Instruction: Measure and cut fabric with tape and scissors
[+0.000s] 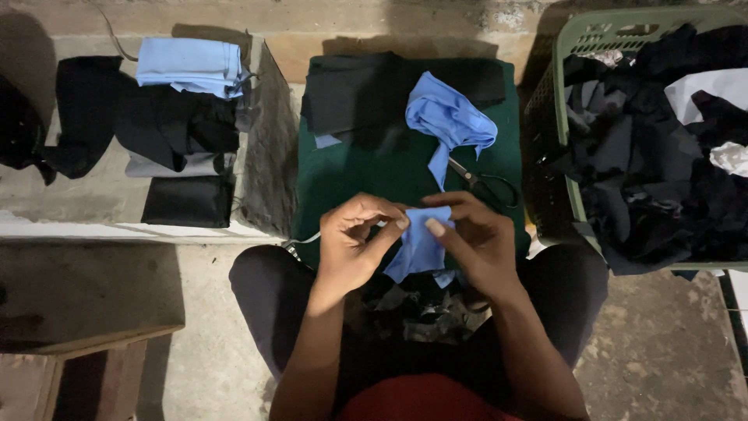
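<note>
Over our lap, our left hand (354,242) and right hand (471,238) each pinch a top corner of the blue cloth scrap (419,245), seemingly light and limp, best gripped at its edges, before the green bench (351,183).

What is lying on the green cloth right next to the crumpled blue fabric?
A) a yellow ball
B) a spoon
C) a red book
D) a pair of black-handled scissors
D: a pair of black-handled scissors lies on the dark green cloth surface, just below and to the right of the crumpled light blue fabric.
</note>
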